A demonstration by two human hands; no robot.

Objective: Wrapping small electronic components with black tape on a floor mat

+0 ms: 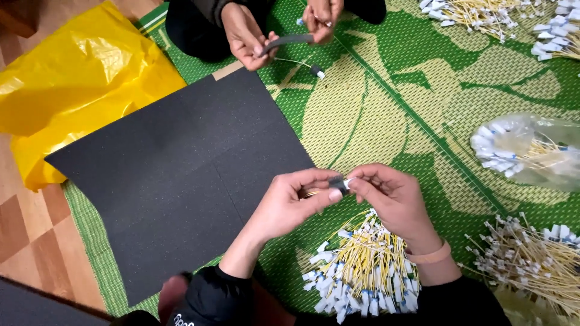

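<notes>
My left hand (290, 202) and my right hand (393, 196) meet above the mat, both pinching one small dark piece with a white tip (340, 184) between their fingertips. Directly below them lies a bundle of thin yellow cables with white and blue connectors (362, 271). A large black foam sheet (175, 175) lies on the mat to the left of my hands.
Across the green woven mat (399, 102) another person's hands (275, 30) hold a dark strip (290, 41) and a thin wire. More cable bundles lie at top right (483, 12), right in a clear bag (525, 151) and lower right (531, 259). A yellow plastic bag (78, 84) sits left.
</notes>
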